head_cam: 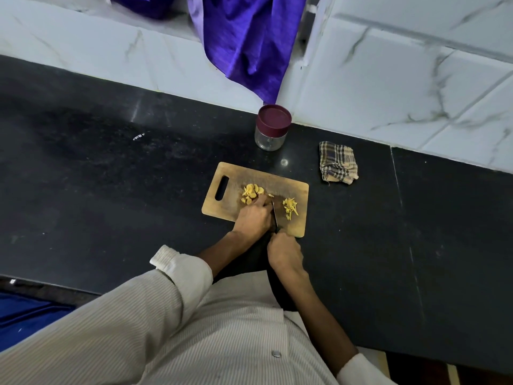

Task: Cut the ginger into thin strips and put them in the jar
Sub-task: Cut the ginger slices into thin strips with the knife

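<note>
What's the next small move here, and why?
Probably another cut: the left hand pins ginger slices beside the knife gripped by the right hand. Only a small pile of strips lies on the board, and the jar is lidded.

A black stone worktop (111, 168) ran across the view, speckled and faintly smeared. Along its far edge rose a wall of white marble-veined tiles (388, 87). Purple cloth (244, 43) hung down over the tiles. Blue fabric (25, 315) showed below the near-left edge.
</note>
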Tool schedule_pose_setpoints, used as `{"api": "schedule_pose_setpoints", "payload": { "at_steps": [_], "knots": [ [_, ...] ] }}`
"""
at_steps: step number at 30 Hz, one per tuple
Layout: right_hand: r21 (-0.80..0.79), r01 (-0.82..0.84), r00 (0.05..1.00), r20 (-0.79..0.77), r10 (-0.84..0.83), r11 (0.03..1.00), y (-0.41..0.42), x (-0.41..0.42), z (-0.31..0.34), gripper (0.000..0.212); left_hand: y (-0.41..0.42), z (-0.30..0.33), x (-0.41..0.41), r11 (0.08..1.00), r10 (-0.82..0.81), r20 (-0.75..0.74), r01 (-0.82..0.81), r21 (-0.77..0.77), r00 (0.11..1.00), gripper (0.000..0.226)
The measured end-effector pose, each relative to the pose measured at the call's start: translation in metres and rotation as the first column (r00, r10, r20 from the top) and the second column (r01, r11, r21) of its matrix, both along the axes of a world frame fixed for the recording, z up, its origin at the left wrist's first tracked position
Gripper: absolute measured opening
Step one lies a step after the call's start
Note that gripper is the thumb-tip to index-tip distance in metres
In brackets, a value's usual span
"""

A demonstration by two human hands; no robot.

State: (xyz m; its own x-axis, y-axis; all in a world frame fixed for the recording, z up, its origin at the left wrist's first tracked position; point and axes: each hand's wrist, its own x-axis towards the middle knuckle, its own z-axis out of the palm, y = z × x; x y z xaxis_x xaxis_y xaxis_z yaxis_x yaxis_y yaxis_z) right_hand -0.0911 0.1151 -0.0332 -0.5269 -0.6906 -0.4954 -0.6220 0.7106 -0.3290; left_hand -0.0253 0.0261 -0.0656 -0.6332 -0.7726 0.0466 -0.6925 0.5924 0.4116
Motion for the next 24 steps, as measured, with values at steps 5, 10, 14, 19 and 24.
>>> {"api": "schedule_pose_setpoints", "payload": {
  "at_steps": [5, 10, 14, 19, 24],
  "knots": [
    [-0.066, 0.107, 0.988, 0.119, -0.099, 0.992, 0.001, -0.009, -0.004, 0.032, 0.0, 0.0, -0.002, 1.0, 0.0, -0.054, 0.0, -0.005, 0.999, 0.026],
    [-0.122, 0.128, 0.976, 0.193, -0.103, 0.984, 0.008, -0.014, -0.007, 0.032, -0.001, -0.009, 0.001, 0.998, 0.054, -0.139, -0.05, 0.032, 0.989, 0.025],
    [-0.148, 0.186, 0.953, 0.266, -0.142, 0.971, 0.007, -0.026, -0.006, 0.033, -0.004, -0.01, 0.003, 0.979, 0.167, -0.254, -0.129, 0.158, 0.953, 0.028],
    [-0.124, 0.161, 0.945, 0.305, -0.117, 0.979, 0.009, -0.02, -0.01, 0.033, -0.009, -0.008, 0.012, 0.954, 0.259, -0.358, -0.18, 0.239, 0.897, 0.021],
    [-0.131, 0.058, 0.96, 0.279, -0.019, 0.99, 0.006, -0.013, -0.013, 0.033, -0.007, -0.007, 0.015, 0.942, 0.303, -0.41, -0.205, 0.266, 0.86, 0.01]
  ]
}}
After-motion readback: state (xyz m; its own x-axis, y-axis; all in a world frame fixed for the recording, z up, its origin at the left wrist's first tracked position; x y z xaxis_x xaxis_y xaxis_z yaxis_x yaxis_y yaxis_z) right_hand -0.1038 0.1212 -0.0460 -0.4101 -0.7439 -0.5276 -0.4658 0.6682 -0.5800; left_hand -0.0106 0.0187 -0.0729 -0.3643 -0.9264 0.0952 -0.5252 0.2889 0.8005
